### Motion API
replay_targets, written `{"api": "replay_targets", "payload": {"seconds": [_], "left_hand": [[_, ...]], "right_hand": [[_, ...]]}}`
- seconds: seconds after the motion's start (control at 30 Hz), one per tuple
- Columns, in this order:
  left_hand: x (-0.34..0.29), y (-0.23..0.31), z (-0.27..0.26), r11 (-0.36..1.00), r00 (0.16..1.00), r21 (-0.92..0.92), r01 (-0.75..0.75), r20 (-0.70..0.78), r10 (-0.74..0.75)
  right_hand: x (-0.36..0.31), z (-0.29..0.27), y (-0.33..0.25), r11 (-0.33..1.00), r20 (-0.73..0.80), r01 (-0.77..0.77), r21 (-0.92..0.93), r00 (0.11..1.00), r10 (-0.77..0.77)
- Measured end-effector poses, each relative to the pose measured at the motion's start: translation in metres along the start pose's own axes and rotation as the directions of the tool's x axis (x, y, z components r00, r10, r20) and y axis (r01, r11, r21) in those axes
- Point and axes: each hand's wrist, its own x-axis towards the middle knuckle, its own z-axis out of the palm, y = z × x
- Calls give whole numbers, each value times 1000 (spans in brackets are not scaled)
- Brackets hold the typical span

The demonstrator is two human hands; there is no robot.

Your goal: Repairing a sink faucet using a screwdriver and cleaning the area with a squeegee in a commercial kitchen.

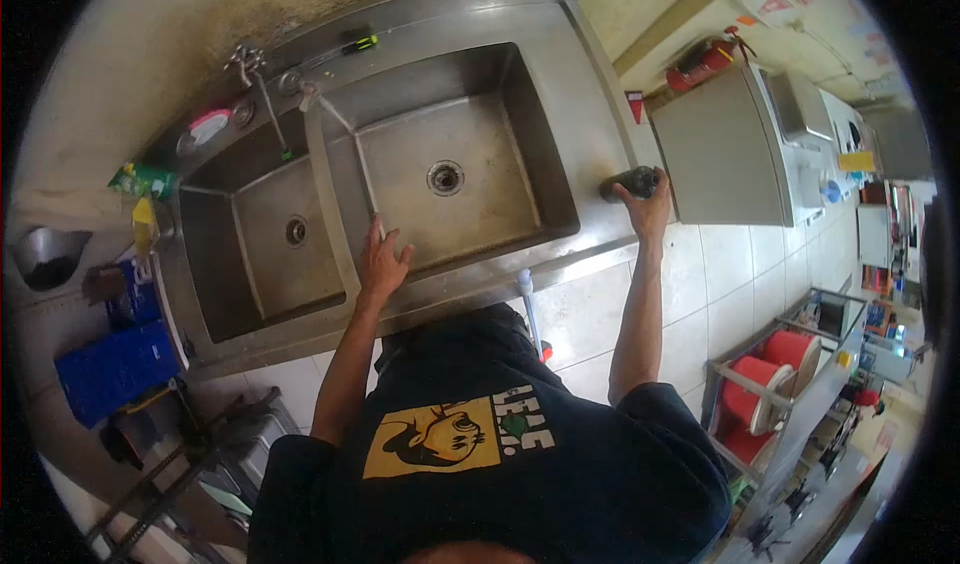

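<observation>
A stainless steel double sink (600, 249) lies in front of me, with a large basin (440, 204) and a smaller basin (275, 264) to its left. No items sit inside the basins apart from their drains. Over the near left corner of the large basin, my left hand (383, 264) is open, fingers apart and holding nothing. On the steel ledge at the right, my right hand (650, 209) is wrapped round a dark bottle (628, 183). The fingers on its far side are partly hidden.
Behind the basins stand a tap (266, 104) and a brush with a yellow-green tip (345, 52). A pink-and-white sponge (210, 126) and a green packet (143, 181) lie at the left. A grey cabinet (720, 154) adjoins the right end; a rack holds red buckets (755, 392).
</observation>
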Motion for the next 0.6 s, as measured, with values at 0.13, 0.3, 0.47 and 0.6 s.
{"api": "replay_targets", "payload": {"seconds": [0.13, 0.3, 0.47, 0.6], "left_hand": [[-11, -10, -4, 998, 995, -53, -14, -102, 8], [-16, -22, -10, 994, 993, -106, 20, -112, -32], [-18, -41, -8, 980, 987, -196, 39, -144, -68], [-26, -42, -25, 982, 964, -178, 61, -244, -104]], "right_hand": [[3, 7, 1, 997, -18, 46, 59, 999, -45], [13, 1, -19, 997, 28, 38, -72, 999, -36], [4, 1, -69, 990, 117, 110, 86, 986, -120], [-3, 45, -116, 939, 316, 269, 216, 890, -328]]}}
